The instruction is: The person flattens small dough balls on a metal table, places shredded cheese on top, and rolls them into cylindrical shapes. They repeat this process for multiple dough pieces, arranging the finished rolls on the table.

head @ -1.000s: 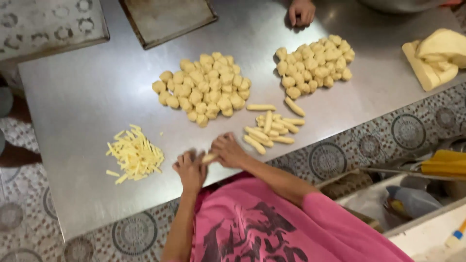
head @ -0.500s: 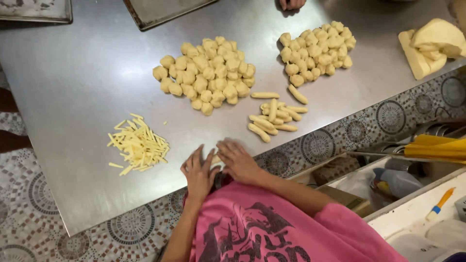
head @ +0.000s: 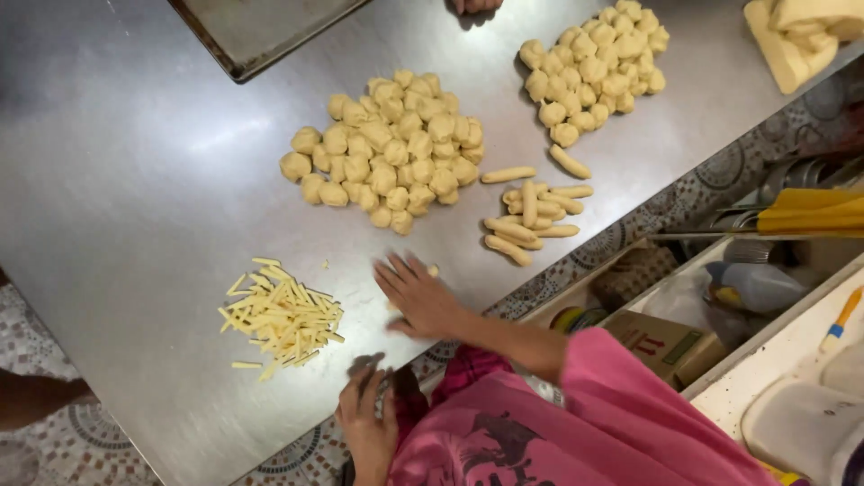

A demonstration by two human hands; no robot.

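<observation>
My right hand (head: 418,297) lies flat on the steel table (head: 135,180), fingers spread, with a small piece of dough (head: 434,269) showing at its fingertips. At the table's near edge rests my left hand (head: 364,414), holding nothing. A pile of thin yellow sticks (head: 283,315) lies just left of my hands. Several rolled dough logs (head: 531,220) lie just right of my right hand. Behind them sit a big heap of dough balls (head: 387,148) and a second heap (head: 594,72).
A metal baking tray (head: 261,31) sits at the far edge, and another person's hand (head: 472,4) shows at the top. A block of dough (head: 792,36) lies at the far right. Below the table's right side are a cardboard box (head: 666,342), a yellow tool (head: 810,211) and containers.
My hands were side by side near the table edge. Now they are apart: the right has slid forward over the dough piece, and the left has drawn back to the edge.
</observation>
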